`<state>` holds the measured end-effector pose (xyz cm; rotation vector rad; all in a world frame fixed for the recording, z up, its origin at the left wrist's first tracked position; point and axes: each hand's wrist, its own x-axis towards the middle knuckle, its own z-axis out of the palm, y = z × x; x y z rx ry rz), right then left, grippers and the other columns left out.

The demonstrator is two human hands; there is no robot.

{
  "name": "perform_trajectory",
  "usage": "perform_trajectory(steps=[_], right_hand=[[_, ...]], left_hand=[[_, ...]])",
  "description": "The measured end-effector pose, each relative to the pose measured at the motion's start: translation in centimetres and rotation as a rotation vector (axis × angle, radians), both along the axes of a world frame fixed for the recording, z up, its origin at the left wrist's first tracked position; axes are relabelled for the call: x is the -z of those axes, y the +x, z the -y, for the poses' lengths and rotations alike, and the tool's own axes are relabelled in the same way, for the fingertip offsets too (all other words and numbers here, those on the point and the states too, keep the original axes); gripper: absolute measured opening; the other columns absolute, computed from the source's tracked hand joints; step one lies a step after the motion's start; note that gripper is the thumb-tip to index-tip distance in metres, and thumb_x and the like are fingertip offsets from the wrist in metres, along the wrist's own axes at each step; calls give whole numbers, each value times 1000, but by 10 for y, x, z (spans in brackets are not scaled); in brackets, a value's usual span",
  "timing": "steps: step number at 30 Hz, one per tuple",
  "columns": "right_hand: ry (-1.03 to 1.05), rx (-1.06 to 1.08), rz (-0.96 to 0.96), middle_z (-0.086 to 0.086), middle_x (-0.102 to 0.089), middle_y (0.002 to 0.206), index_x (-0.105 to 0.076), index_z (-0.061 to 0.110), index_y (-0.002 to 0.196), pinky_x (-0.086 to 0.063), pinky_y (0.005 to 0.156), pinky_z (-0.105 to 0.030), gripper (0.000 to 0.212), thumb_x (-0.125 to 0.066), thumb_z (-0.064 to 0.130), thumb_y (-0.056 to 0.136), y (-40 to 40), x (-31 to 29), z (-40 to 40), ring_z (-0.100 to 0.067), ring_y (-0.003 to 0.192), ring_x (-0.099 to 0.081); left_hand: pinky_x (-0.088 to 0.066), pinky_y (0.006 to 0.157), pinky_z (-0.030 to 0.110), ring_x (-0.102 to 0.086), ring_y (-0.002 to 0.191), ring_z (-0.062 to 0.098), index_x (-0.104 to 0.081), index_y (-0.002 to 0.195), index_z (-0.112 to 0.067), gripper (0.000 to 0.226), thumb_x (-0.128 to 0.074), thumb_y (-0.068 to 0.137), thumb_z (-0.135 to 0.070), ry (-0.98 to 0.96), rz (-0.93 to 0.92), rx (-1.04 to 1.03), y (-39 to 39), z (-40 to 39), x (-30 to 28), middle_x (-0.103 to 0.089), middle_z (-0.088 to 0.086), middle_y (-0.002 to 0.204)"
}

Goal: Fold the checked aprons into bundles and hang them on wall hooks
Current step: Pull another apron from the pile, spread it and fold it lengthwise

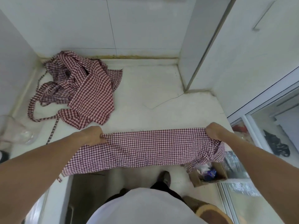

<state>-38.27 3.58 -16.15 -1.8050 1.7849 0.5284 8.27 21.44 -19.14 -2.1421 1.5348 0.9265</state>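
Note:
A red-and-white checked apron [145, 147] lies stretched into a long band across the front edge of the white counter [145, 88]. My left hand [93, 135] grips its left end, fingers curled into the cloth. My right hand [215, 130] grips the right end, where the fabric bunches and hangs down. A heap of more checked aprons [80, 89] with loose straps lies crumpled at the back left of the counter, apart from both hands. No wall hooks are in view.
White tiled walls enclose the counter at the back and left; a white pillar [194, 42] stands at the right. A clear plastic container [17, 131] sits at the left edge. A cardboard box [208, 175] with wrappers sits on the floor, a glass-fronted cabinet [275, 135] beside it.

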Motion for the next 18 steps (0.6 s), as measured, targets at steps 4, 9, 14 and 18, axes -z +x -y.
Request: perform_trajectory(steps=[4, 9, 14, 18], right_hand=[[-73, 91, 48, -24, -61, 101, -63, -5, 99, -44, 82, -35, 27, -38, 5, 99, 11, 11, 17, -37, 100, -58], [-22, 119, 101, -26, -60, 120, -58, -11, 121, -44, 92, -36, 36, -35, 8, 102, 35, 26, 35, -39, 115, -56], [-19, 70, 140, -22, -62, 120, -61, -5, 117, -42, 84, -31, 45, -40, 33, 104, 42, 44, 37, -30, 96, -55], [-33, 38, 156, -20, -64, 118, -62, -2, 114, -44, 86, -33, 47, -45, 40, 102, 52, 50, 39, -34, 107, -59]], left_hand=[[-49, 90, 35, -62, 96, 20, -67, 110, -14, 30, -55, 97, -38, -134, 153, -82, 1, 13, -5, -66, 2, 105], [-21, 117, 53, -36, 131, 32, -41, 134, -15, 55, -57, 82, -19, -394, 421, -144, -38, 6, 6, -44, 13, 137], [-14, 117, 64, -7, 147, 39, -7, 154, -20, 75, -41, 96, -53, -251, 142, -364, -101, -2, 34, -6, 17, 159], [-4, 112, 71, 17, 146, 47, 21, 153, -24, 98, -17, 85, -83, -32, 150, -391, -106, -8, 49, 23, 24, 158]])
